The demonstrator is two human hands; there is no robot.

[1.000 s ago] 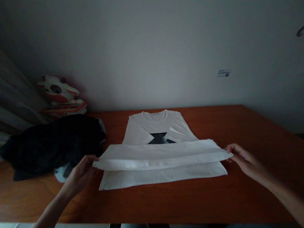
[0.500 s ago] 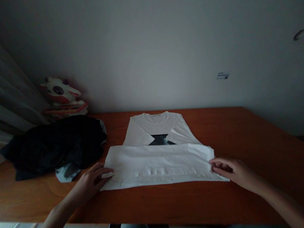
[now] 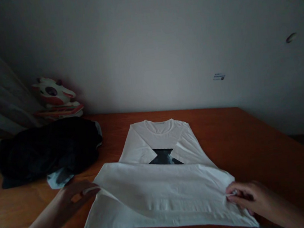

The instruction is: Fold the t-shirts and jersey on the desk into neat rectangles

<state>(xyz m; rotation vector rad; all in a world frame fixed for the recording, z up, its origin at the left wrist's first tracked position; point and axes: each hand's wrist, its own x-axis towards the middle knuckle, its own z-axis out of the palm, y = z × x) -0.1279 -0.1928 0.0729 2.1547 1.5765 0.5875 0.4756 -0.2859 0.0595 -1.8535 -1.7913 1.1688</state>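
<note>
A heap of black cloth (image 3: 44, 150) lies at the left of the orange-brown wooden counter (image 3: 253, 143), with a red-and-white mask-like ornament (image 3: 54, 97) behind it at upper left. The white cotton T-shirt with a dark print (image 3: 162, 185) lies at lower centre, its hem folded up. The left hand (image 3: 74, 198) pinches the fold's left edge; the right hand (image 3: 247, 198) has its fingers (image 3: 232, 196) clenched on the right edge.
</note>
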